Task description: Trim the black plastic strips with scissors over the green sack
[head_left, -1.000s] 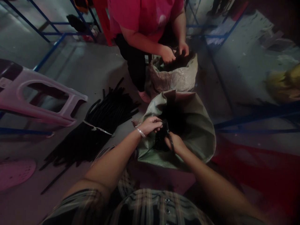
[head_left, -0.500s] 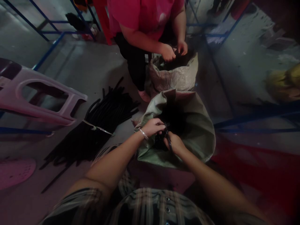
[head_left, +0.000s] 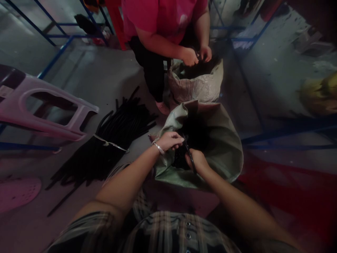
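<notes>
My right hand (head_left: 198,161) is closed round the dark handles of a pair of scissors (head_left: 190,159), whose blades point up toward my left fingertips. My left hand (head_left: 171,141), with a silver bracelet at the wrist, is pinched closed just left of the blades. What it holds is too small and dark to make out. Both hands are over the mouth of an open green-grey woven sack (head_left: 226,151). Black material (head_left: 180,159) shows inside the sack, its details lost in shadow.
Across from me a person in a pink shirt (head_left: 165,21) works with both hands over a second sack (head_left: 196,86). A tied bundle of black strips (head_left: 105,147) lies on the floor at left, near a pink plastic stool (head_left: 50,109). Blue metal frames (head_left: 289,130) stand around.
The scissors have turned a little more upright, and their blades show more clearly. My left hand has shifted slightly left, away from my right hand.
</notes>
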